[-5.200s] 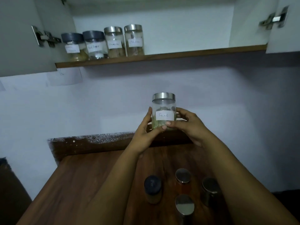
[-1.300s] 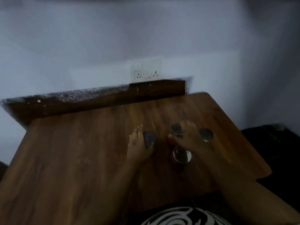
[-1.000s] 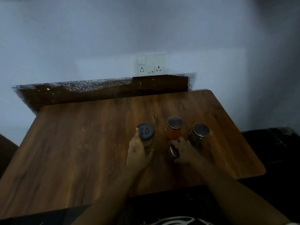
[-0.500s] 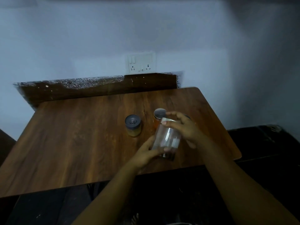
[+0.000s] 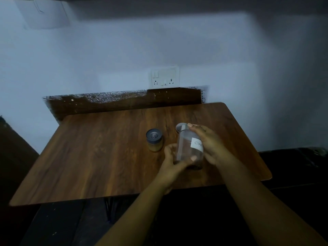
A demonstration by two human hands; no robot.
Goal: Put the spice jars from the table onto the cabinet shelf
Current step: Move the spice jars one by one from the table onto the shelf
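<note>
Glass jar between hands, above table edge.

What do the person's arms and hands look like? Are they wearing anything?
Both arms are bare all the way to the bottom of the picture, with no sleeves showing. The left hand and the right hand wear no gloves, and no rings, watch or bracelets can be seen in the dim light. The fingers have short, plain nails.

Dim, bluish light; the wall is brightest at centre, shadowed along the top and right. Soft overall, with wide-angle bowing of the bench edges.
</note>
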